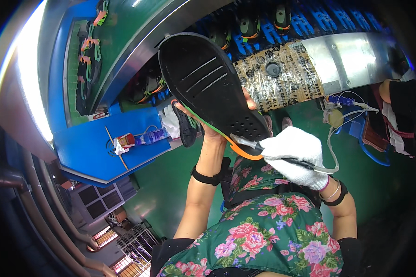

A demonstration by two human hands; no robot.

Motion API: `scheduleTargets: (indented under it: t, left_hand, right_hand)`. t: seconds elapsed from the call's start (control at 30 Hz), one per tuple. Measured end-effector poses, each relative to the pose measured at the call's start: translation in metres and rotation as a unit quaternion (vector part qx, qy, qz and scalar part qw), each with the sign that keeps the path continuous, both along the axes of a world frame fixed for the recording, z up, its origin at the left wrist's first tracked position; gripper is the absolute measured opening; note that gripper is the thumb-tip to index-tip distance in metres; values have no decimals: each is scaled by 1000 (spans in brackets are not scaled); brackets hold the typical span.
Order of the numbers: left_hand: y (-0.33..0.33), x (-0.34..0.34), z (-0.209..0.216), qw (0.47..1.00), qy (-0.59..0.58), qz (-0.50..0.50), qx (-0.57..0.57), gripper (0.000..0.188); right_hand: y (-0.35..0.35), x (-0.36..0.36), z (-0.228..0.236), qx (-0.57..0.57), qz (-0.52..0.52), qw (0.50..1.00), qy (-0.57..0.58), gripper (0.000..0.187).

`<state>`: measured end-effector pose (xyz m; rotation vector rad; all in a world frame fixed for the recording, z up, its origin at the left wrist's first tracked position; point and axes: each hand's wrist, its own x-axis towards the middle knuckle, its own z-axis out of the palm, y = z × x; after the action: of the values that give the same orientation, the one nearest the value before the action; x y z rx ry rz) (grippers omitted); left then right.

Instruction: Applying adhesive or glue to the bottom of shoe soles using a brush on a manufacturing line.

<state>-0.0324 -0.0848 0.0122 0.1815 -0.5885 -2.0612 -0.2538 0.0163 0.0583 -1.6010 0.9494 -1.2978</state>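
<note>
In my left hand is a large black shoe sole, toe end up and away from me. My bare fingers grip it from beneath and along both sides. Its edge turns green and then orange toward the heel, and small holes dot the surface there. My right hand, in a white knitted glove, is closed round a black-handled brush fed by a clear hose. The brush's tip touches the heel end of the sole, close to the orange rim.
On the blue table at left are a plastic bottle, a small box, white gloves and another sole. Shoes ride blue racks behind the metal ledge, partly covered with taped cardboard. Another person's arm shows at right.
</note>
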Motion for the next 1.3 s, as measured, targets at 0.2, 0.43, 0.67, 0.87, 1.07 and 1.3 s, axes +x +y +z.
scheduleTargets:
  t: [0.2, 0.43, 0.67, 0.87, 1.07, 1.3]
  left_hand:
    - [-7, 5, 7, 1000, 18, -18, 9, 117]
    - [-13, 19, -4, 1000, 1, 9, 17, 130]
    - [-12, 13, 18, 996, -3, 53, 72, 138]
    - [-3, 31, 0, 995, -46, 64, 69, 123]
    - [-3, 30, -2, 997, -32, 37, 68, 122]
    - [-5, 29, -4, 995, -37, 42, 82, 134]
  right_hand:
    - [-6, 7, 1, 12, 5, 1000, -4, 20]
    - [-9, 15, 7, -3, 21, 1000, 11, 22]
    - [3, 29, 15, -37, 6, 999, 29, 23]
    - [4, 36, 15, -11, -3, 1000, 2, 21]
    - [15, 42, 12, 14, -32, 999, 3, 19]
    - [20, 40, 0, 69, -96, 993, -19, 21]
